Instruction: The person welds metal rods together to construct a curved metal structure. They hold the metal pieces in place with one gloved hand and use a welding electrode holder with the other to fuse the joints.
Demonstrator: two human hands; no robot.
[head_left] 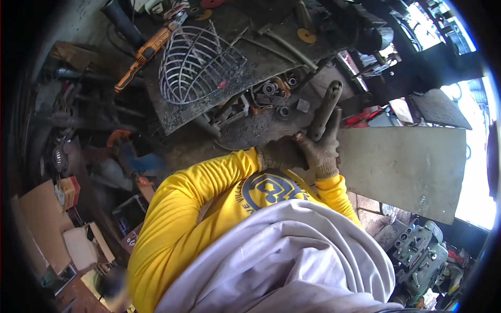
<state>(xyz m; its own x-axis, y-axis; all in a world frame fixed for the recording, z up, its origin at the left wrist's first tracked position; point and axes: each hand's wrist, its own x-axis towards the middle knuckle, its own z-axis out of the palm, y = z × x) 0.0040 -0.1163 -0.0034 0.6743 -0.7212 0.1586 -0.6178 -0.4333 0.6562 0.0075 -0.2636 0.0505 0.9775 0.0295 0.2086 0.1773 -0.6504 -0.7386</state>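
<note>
Both of my hands wear dark, dirty work gloves and meet in front of my chest, beneath yellow sleeves. My right hand (320, 156) is closed around the lower part of a flat metal bar (329, 107) with a rounded, holed upper end. The bar tilts up and to the right, and one gloved finger stands up along its right side. My left hand (284, 151) lies against the right hand near the bar's lower end. Its fingers are dark and mostly hidden, so whether it grips anything cannot be made out.
Ahead, a dark metal bench (229, 86) carries a curved wire grille (190, 65), an orange power tool (151, 49) and a hammer (287, 47). Bearing rings (270, 87) lie under its edge. A grey sheet panel (402, 167) stands right, above a green-grey machine (420, 255). Cardboard boxes (44, 219) sit left.
</note>
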